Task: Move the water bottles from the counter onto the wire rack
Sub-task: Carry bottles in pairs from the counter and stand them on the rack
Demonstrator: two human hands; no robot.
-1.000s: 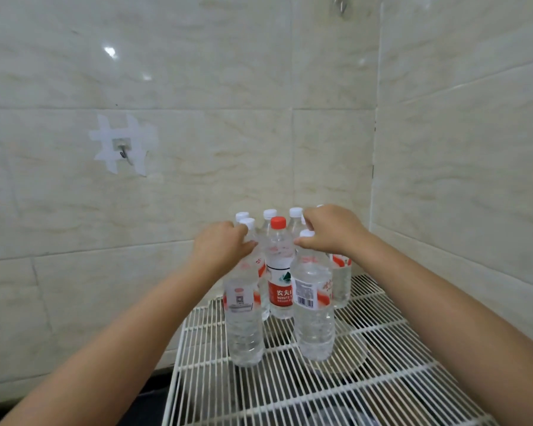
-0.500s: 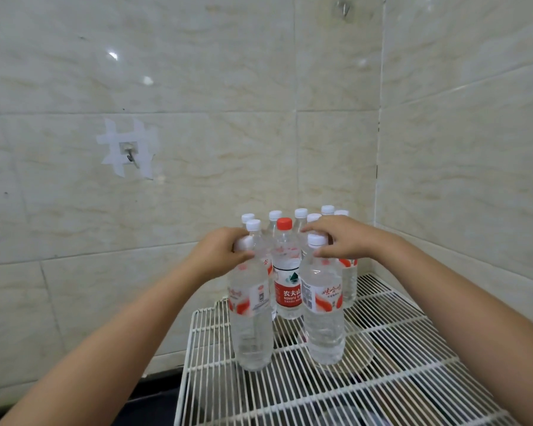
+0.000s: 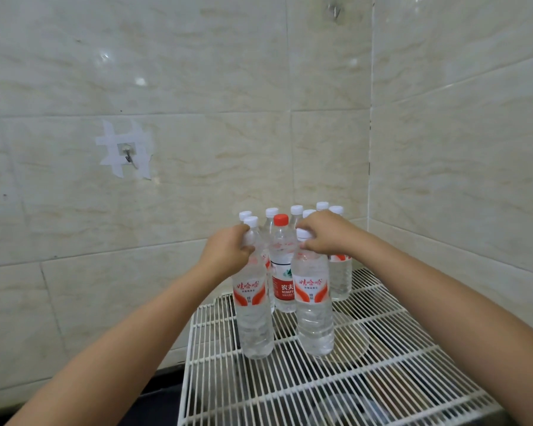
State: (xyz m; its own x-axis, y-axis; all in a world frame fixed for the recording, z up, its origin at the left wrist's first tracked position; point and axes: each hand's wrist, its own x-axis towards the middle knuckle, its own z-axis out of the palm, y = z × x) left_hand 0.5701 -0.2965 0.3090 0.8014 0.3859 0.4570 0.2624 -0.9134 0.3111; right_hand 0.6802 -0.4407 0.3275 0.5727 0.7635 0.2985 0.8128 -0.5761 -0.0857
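Several clear water bottles stand upright in a cluster on the white wire rack (image 3: 382, 373) in the tiled corner. My left hand (image 3: 228, 252) grips the neck of the front left bottle (image 3: 254, 315), which has a white cap and a red-and-white label. My right hand (image 3: 326, 233) grips the neck of the front right bottle (image 3: 314, 315), of the same kind. Both bottles stand on the rack's wires. Between them, a little further back, stands a red-capped bottle (image 3: 282, 272). More white-capped bottles (image 3: 340, 278) stand behind, partly hidden by my hands.
Tiled walls close the rack in behind and on the right. A taped metal hook (image 3: 126, 152) is fixed to the back wall at the left. The rack's left edge (image 3: 188, 348) drops to a dark surface below. Bare wire grid lies in front of the bottles.
Both hands have slid a little down and back along the two front bottles' necks. The bottles themselves stay in place on the rack. The view has shifted slightly.
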